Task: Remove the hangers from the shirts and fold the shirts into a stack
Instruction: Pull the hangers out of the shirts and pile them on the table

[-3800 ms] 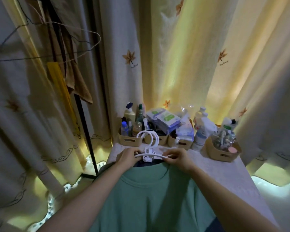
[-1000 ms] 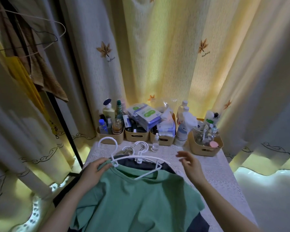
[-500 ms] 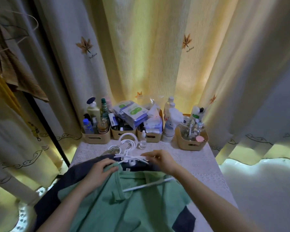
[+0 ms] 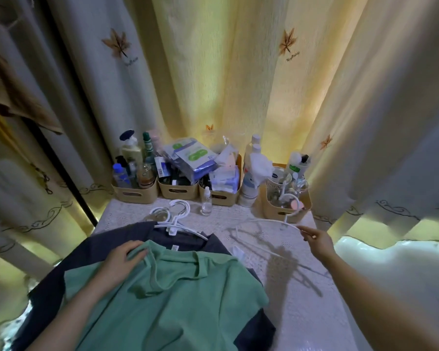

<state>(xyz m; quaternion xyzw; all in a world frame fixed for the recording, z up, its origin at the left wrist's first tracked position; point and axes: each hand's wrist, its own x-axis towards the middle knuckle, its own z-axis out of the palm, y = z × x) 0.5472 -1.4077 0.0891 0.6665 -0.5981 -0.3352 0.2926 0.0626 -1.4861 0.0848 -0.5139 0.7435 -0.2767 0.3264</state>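
Observation:
A green shirt (image 4: 178, 300) lies on top of a dark navy shirt (image 4: 107, 247) on the table (image 4: 299, 312). My left hand (image 4: 123, 258) grips the green shirt's left shoulder beside the collar. My right hand (image 4: 317, 240) pinches the arm of a white hanger (image 4: 271, 221) and holds it out to the right, above the table, clear of the shirts. Several more white hangers (image 4: 174, 217) stick out of the navy shirt's collar, hooks pointing toward the baskets.
Beige baskets (image 4: 134, 195) full of bottles and packets line the table's far edge, with another basket (image 4: 287, 209) at the right and a small clear bottle (image 4: 206, 205) in front. Curtains (image 4: 226, 79) hang all around. A black rack pole (image 4: 66, 168) stands at left.
The white hanger has come out of the green shirt's neck and my right hand has carried it to the right. My left hand stays on the shirt's shoulder.

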